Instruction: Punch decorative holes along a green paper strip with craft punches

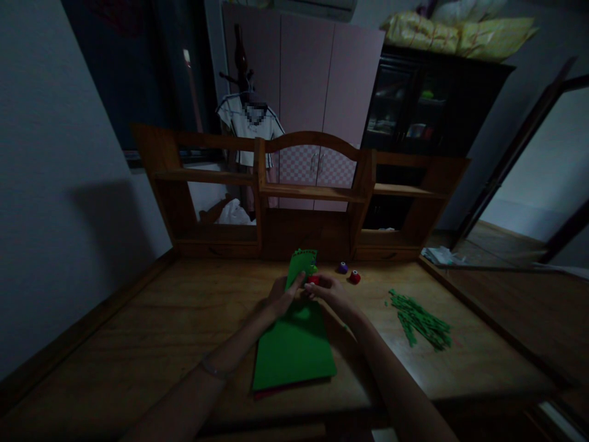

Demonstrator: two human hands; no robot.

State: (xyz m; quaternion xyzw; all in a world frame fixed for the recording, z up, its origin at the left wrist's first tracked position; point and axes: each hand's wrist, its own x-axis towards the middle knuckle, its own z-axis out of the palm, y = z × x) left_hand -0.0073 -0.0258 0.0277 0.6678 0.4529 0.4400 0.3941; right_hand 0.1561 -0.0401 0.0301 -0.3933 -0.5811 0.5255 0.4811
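Observation:
A narrow upright piece of green paper (297,264) has a row of small notches along its top edge. My left hand (281,298) is closed on this paper, thumb toward its right edge. At that edge, my right hand (329,290) grips a small red craft punch (313,280), partly hidden by the fingers. A bit of lighter green shows just above the punch. Below both hands, a stack of green paper sheets (297,350) lies flat on the wooden desk (197,325), with a reddish edge showing underneath.
A purple punch (343,267) and another red punch (354,277) stand beyond my right hand. To the right lies a heap of thin green paper strips (421,322). A wooden shelf unit (313,193) rises along the desk's back edge. Some white papers (439,255) lie past the right corner.

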